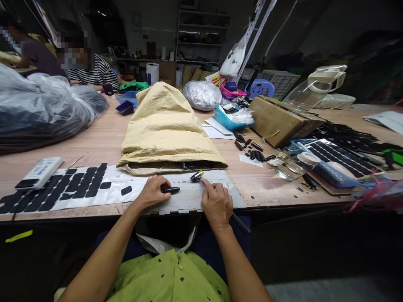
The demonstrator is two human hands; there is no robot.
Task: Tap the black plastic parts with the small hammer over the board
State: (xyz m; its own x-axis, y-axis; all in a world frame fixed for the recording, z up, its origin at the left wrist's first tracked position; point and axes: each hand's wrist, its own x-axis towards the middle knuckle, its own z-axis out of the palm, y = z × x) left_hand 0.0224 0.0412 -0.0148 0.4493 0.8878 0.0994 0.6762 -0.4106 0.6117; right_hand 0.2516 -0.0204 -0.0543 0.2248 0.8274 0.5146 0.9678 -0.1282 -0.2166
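Observation:
My left hand (153,192) pinches a small black cylindrical part (171,190), holding it flat on a grey metal plate (189,197) at the table's near edge. My right hand (216,204) grips a small hammer (197,176). Its metal head hovers just above the plate to the right of the black part, and its dark handle sticks out behind my wrist over the table edge. A yellow woven sack (166,130) lies right behind the plate.
A white sheet with several black pads (69,188) and a remote control (39,173) lie at left. Loose black parts (255,153), a cardboard box (280,121), solar panels (336,157) and a glass jar (289,170) fill the right. Two people sit at the far left behind plastic bags (40,109).

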